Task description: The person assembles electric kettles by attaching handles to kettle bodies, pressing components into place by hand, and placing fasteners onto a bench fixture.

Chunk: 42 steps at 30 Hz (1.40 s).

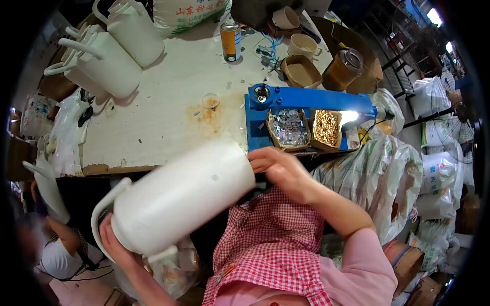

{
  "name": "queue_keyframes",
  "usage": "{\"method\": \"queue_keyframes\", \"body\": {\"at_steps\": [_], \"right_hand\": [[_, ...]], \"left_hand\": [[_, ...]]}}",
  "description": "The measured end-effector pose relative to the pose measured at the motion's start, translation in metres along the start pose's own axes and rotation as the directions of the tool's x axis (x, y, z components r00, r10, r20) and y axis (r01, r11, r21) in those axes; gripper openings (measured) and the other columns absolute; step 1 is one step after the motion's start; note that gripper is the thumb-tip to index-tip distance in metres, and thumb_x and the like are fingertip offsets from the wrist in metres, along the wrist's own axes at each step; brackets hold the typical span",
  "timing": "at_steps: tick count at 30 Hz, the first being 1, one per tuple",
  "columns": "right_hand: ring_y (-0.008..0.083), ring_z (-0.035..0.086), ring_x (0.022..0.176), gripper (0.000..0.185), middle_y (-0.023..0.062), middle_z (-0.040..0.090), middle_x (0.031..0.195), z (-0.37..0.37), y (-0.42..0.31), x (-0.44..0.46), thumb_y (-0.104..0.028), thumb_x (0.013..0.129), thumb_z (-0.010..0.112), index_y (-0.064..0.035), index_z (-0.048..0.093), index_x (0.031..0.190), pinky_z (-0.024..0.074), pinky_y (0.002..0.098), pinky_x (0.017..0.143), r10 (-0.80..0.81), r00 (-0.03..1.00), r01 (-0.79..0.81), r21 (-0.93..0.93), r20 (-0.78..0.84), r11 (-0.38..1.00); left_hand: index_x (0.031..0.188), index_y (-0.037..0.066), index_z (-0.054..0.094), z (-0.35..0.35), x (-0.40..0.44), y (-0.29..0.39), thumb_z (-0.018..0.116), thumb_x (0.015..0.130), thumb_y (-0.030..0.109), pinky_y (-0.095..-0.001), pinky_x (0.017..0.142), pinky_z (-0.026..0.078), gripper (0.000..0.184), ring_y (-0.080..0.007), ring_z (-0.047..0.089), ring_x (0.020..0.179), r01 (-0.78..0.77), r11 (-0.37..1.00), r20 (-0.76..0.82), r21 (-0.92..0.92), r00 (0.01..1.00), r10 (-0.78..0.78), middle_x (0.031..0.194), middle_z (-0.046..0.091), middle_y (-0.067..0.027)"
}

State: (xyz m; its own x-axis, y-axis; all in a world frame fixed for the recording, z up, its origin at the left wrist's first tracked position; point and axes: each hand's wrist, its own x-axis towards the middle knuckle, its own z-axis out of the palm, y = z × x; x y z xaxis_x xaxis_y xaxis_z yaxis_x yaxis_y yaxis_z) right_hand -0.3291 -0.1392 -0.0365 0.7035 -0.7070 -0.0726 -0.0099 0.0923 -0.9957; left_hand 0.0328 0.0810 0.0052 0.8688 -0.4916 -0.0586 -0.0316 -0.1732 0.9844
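Note:
A large white thermos jug (178,196) lies tilted across the front of the table, with its curved handle (97,214) at the lower left. My left hand (116,244) grips it at the handle end, between the handle and the body. At the other end, my right hand (280,171) has its fingers stretched out against the edge of the round base; the fingertips are partly hidden there. Just beyond my right hand is a blue metal fixture (311,101) with a lit lamp. Beside it are a box of silvery discs (290,127) and a box of brass-coloured small parts (326,128).
Several white jugs (109,64) stand at the table's back left. A spray can (230,41), a cardboard tray (301,71) and a lidded container (344,69) are at the back. White sacks (372,178) hang at right. Another person (61,252) is at lower left.

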Motion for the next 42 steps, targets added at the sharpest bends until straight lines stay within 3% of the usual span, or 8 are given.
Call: {"method": "queue_keyframes", "body": {"at_steps": [2, 4, 6, 12, 13, 16, 24, 42], "right_hand": [[0.0229, 0.065, 0.110, 0.056, 0.0187, 0.069, 0.117, 0.037, -0.008, 0.027, -0.023, 0.094, 0.072, 0.0049, 0.047, 0.135, 0.0505, 0.0354, 0.096, -0.099, 0.983, 0.124, 0.168, -0.152, 0.978], [0.0178, 0.066, 0.099, 0.047, 0.0139, 0.071, 0.109, 0.027, -0.021, 0.060, -0.023, 0.095, 0.070, 0.0054, 0.053, 0.129, 0.0527, 0.0333, 0.089, -0.029, 0.991, 0.060, 0.245, -0.128, 0.968], [0.0139, 0.065, 0.091, 0.039, 0.0093, 0.072, 0.103, 0.023, -0.041, 0.070, -0.023, 0.097, 0.069, 0.0056, 0.060, 0.121, 0.0538, 0.0321, 0.083, -0.131, 0.956, 0.140, 0.016, -0.261, 0.990], [0.0149, 0.066, 0.094, 0.038, 0.0092, 0.071, 0.105, -0.038, -0.043, 0.051, -0.026, 0.097, 0.069, 0.0048, 0.063, 0.120, 0.0542, 0.0304, 0.084, -0.183, 0.804, 0.327, 0.164, -0.566, 0.931], [0.0158, 0.067, 0.095, 0.042, 0.0097, 0.071, 0.107, -0.053, -0.039, 0.043, -0.026, 0.095, 0.072, 0.0051, 0.062, 0.121, 0.0543, 0.0308, 0.086, -0.191, 0.778, 0.327, 0.126, -0.598, 0.937], [0.0171, 0.067, 0.099, 0.051, 0.0106, 0.070, 0.113, -0.096, -0.028, 0.021, -0.025, 0.088, 0.080, 0.0056, 0.060, 0.123, 0.0541, 0.0317, 0.089, -0.205, 0.703, 0.335, 0.063, -0.681, 0.940], [0.0176, 0.066, 0.104, 0.054, 0.0110, 0.068, 0.119, -0.169, -0.010, -0.029, -0.028, 0.091, 0.077, 0.0045, 0.057, 0.129, 0.0518, 0.0308, 0.093, -0.201, 0.671, 0.281, -0.006, -0.714, 0.960], [0.0178, 0.067, 0.103, 0.050, 0.0119, 0.069, 0.118, -0.170, -0.029, -0.030, -0.027, 0.094, 0.073, 0.0064, 0.058, 0.128, 0.0530, 0.0311, 0.090, -0.093, 0.699, 0.129, -0.003, -0.709, 0.992]], "left_hand": [[0.124, 0.002, 0.062, 0.024, 0.018, 0.026, 0.048, 0.103, 0.027, -0.0376, 0.090, 0.055, 0.036, -0.0238, 0.066, 0.107, 0.100, 0.995, -0.126, -0.032, 0.987, -0.103, 0.119, 0.065, -0.0111], [0.124, 0.001, 0.062, 0.035, 0.044, 0.029, 0.051, 0.101, 0.029, -0.0370, 0.089, 0.055, 0.038, -0.0228, 0.067, 0.104, 0.060, 0.987, 0.105, -0.151, 0.993, -0.045, 0.117, 0.066, -0.0105], [0.125, 0.000, 0.063, 0.065, 0.070, 0.038, 0.052, 0.101, 0.026, -0.0341, 0.088, 0.054, 0.037, -0.0199, 0.067, 0.101, 0.078, 0.967, 0.259, -0.243, 0.966, -0.012, 0.115, 0.069, -0.0100], [0.124, 0.002, 0.066, 0.183, 0.100, 0.072, 0.052, 0.099, 0.029, -0.0280, 0.089, 0.050, 0.039, -0.0134, 0.065, 0.103, 0.030, 0.998, 0.495, -0.054, 0.869, 0.000, 0.113, 0.069, -0.0045], [0.121, 0.003, 0.067, 0.205, 0.099, 0.077, 0.051, 0.100, 0.030, -0.0287, 0.087, 0.050, 0.038, -0.0139, 0.064, 0.099, -0.062, 0.998, 0.639, -0.019, 0.767, 0.060, 0.111, 0.069, -0.0044], [0.120, 0.004, 0.066, 0.257, 0.081, 0.061, 0.043, 0.105, 0.031, -0.0316, 0.088, 0.050, 0.038, -0.0161, 0.063, 0.102, -0.072, 0.996, 0.564, -0.048, 0.822, 0.087, 0.113, 0.067, -0.0083], [0.125, 0.004, 0.060, 0.321, 0.036, 0.028, 0.040, 0.108, 0.029, -0.0322, 0.092, 0.051, 0.037, -0.0157, 0.063, 0.105, -0.025, 0.988, 0.707, -0.155, 0.695, 0.129, 0.115, 0.067, -0.0079], [0.128, 0.005, 0.060, 0.338, 0.035, 0.019, 0.044, 0.105, 0.035, -0.0346, 0.091, 0.052, 0.040, -0.0180, 0.063, 0.109, 0.107, 0.993, 0.730, -0.042, 0.682, -0.043, 0.120, 0.065, -0.0078]]}}
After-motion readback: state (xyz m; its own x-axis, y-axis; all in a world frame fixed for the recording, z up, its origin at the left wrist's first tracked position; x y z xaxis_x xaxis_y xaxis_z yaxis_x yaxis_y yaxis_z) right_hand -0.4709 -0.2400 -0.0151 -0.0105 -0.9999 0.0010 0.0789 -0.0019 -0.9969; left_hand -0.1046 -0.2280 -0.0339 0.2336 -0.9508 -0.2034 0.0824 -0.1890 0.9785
